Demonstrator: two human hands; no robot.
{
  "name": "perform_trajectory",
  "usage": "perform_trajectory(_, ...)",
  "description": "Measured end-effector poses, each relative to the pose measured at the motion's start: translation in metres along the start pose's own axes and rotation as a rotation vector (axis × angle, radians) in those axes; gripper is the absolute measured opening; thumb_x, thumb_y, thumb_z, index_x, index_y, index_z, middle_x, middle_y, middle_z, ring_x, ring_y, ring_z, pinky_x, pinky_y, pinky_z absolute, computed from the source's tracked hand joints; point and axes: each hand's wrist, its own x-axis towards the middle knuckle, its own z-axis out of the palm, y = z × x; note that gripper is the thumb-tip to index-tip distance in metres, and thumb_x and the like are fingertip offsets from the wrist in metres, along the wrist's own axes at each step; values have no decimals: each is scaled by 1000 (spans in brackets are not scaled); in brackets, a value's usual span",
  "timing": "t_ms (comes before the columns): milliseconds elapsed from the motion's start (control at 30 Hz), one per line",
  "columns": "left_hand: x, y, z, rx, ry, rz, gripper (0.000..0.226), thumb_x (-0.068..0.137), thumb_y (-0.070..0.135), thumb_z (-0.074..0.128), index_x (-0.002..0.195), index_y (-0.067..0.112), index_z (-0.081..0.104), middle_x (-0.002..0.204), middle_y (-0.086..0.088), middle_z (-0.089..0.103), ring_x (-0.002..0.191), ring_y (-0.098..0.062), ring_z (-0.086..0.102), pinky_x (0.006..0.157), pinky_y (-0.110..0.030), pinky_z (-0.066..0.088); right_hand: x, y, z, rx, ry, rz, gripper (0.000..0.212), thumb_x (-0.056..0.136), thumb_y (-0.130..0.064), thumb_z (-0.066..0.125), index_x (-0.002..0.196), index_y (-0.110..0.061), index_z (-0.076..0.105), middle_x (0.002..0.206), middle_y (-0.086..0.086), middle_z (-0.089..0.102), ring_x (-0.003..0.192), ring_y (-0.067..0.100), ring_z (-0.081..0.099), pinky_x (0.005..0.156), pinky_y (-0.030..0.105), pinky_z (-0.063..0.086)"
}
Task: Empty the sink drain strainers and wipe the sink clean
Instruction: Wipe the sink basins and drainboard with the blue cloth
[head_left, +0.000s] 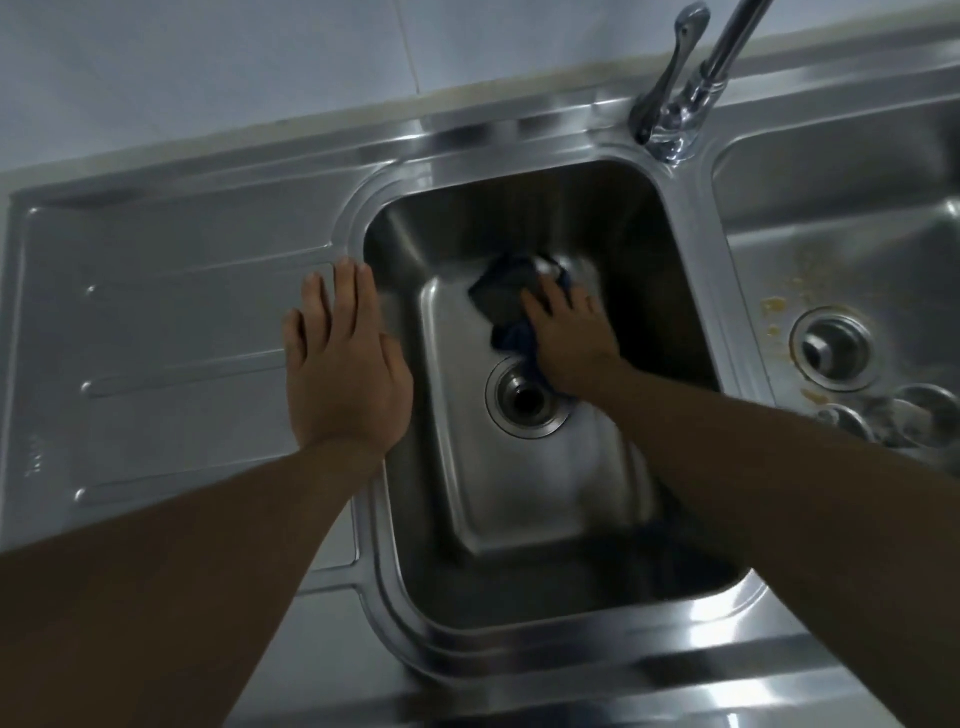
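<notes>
Under right hand (571, 343), seemingly blue cloth (501, 304).

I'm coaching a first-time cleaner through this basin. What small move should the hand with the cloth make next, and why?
Probably drag the dark blue cloth toward the near side, past the drain. The right hand presses it on the far part of the basin floor, just beyond that drain; the left hand rests flat on the drainboard.
</notes>
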Motion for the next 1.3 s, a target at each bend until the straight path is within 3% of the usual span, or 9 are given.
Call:
perform_trajectory(100, -1, 1, 0, 6, -2, -2, 62, 101, 26, 29, 159, 15, 11, 167, -4, 9, 154, -31, 5, 124, -50, 9, 2, 19, -10, -140, -78, 135, 96, 90, -49, 63, 158, -9, 9, 164, 21, 4, 145, 41, 18, 113, 45, 25)
perform_trajectory(267, 1, -1, 0, 1, -1, 7, 63, 100, 26, 29, 159, 14, 12, 167, -4, 10, 154, -32, 5, 124, -50, 10, -17, -4, -11, -176, -207, 223, 65, 107, -31, 25, 156, 4, -1, 161, 30, 4, 147, 43, 16, 116, 42, 26)
perform_trajectory(500, 1, 1, -2, -66, -12, -8, 62, 101, 27, 24, 159, 14, 7, 168, -3, 5, 154, -30, 1, 125, -48, 5, -85, -29, 4, -129, -467, 297, 76, 106, -29, 38, 150, 13, -7, 158, 35, -1, 146, 45, 17, 115, 39, 32)
perform_trajectory(633, -2, 5, -10, -181, 21, -34, 64, 99, 26, 31, 159, 11, 10, 167, -5, 8, 154, -27, 6, 125, -44, 5, -122, -49, 13, -81, -732, 269, 73, 102, -29, 43, 155, 4, 5, 157, 35, 3, 144, 50, 17, 113, 47, 33)
perform_trajectory(800, -21, 0, -19, -345, 118, -5, 42, 88, 13, 48, 128, -1, 51, 138, -17, 46, 126, -34, 45, 110, -44, 37, -137, -60, -12, 253, -866, 180, 52, 100, -24, 46, 146, -2, 39, 148, 22, 38, 130, 39, 42, 102, 41, 41)
perform_trajectory(900, -42, -1, -20, -366, 41, 11, 46, 93, 9, 43, 137, -4, 46, 146, -19, 41, 136, -37, 39, 116, -46, 31, -144, -89, -25, 466, -893, 6, 44, 100, -22, 45, 140, -4, 49, 139, 16, 52, 115, 30, 56, 86, 34, 43)
perform_trajectory(1033, -90, -7, -16, -233, -8, 54, 56, 103, 20, 34, 156, 5, 23, 165, -11, 19, 154, -27, 9, 125, -45, 12, -152, -114, -34, 595, -870, -109, 48, 97, -30, 46, 143, -13, 49, 141, 9, 53, 121, 29, 55, 100, 39, 45)
perform_trajectory(1167, -93, -11, -12, -172, -13, 47, 58, 104, 27, 27, 158, 11, 17, 166, -7, 15, 155, -22, 5, 126, -45, 11, -157, -78, -39, 495, -876, -89, 43, 90, -38, 47, 127, -21, 60, 116, 3, 64, 91, 18, 62, 66, 31, 41)
perform_trajectory(1300, -91, -9, -9, -128, -11, 49, 59, 103, 27, 27, 158, 10, 16, 166, -8, 15, 154, -25, 7, 125, -46, 12, -166, -31, -26, 392, -847, 78, 41, 98, -31, 46, 130, -7, 54, 117, 12, 61, 91, 22, 58, 72, 30, 44)
